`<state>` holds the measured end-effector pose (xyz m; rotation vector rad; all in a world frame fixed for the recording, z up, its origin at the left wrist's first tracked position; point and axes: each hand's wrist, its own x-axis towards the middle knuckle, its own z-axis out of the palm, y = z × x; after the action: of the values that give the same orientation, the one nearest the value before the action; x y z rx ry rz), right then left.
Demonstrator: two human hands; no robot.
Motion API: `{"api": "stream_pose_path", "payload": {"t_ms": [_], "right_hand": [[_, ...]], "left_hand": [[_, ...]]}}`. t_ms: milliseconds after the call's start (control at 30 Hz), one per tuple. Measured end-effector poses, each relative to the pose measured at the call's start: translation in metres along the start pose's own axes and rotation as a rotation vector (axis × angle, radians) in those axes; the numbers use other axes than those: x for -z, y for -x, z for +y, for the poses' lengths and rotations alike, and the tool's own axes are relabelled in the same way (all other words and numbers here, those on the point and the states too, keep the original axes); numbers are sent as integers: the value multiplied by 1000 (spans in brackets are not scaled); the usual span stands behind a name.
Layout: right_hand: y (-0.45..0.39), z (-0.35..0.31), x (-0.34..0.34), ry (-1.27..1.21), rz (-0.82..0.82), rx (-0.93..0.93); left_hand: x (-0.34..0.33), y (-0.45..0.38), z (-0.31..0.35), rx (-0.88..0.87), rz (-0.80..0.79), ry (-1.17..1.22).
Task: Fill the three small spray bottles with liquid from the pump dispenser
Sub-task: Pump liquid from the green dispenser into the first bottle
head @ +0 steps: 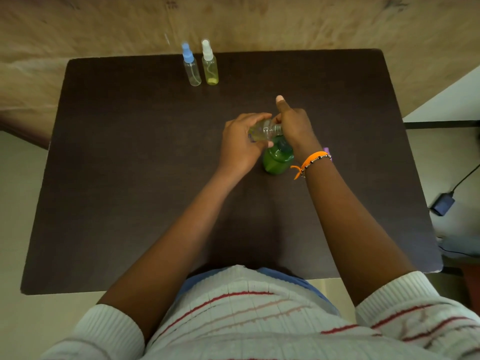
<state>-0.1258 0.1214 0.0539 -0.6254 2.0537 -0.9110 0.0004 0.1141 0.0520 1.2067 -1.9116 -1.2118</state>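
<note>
My left hand (242, 141) grips a small clear spray bottle (265, 129), uncapped and tilted on its side, with yellowish liquid inside and its neck toward my right hand. My right hand (293, 123) rests on top of the green pump dispenser (276, 159), its index finger pointing away. The pump head is hidden under that hand. A purple spray cap (326, 151) lies just behind my right wrist. At the far edge stand two capped bottles: a blue-capped one (191, 66), mostly clear, and a white-capped one (210, 64) holding yellow liquid.
All of this sits on a dark brown table (130, 178) against a wooden wall. A black adapter with a cable (442, 203) lies on the floor to the right. A white surface (446, 100) adjoins the table's far right corner.
</note>
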Motion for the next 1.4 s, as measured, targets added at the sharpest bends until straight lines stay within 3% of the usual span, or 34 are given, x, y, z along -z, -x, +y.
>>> {"api": "stream_pose_path", "payload": {"t_ms": [100, 400, 700, 1000, 1200, 1400], "right_hand": [[-1, -5, 3, 8, -61, -15], [0, 3, -4, -34, 99, 12], [1, -3, 4, -31, -40, -20], [-1, 6, -5, -86, 109, 1], [0, 4, -2, -68, 84, -3], [3, -4, 3, -44, -54, -56]], "left_hand": [[0, 0, 1, -4, 7, 2], [-4, -1, -4, 4, 11, 5], [-1, -1, -1, -13, -8, 5], [-4, -1, -5, 4, -6, 4], [-3, 0, -2, -9, -9, 4], [1, -2, 0, -11, -6, 15]]}}
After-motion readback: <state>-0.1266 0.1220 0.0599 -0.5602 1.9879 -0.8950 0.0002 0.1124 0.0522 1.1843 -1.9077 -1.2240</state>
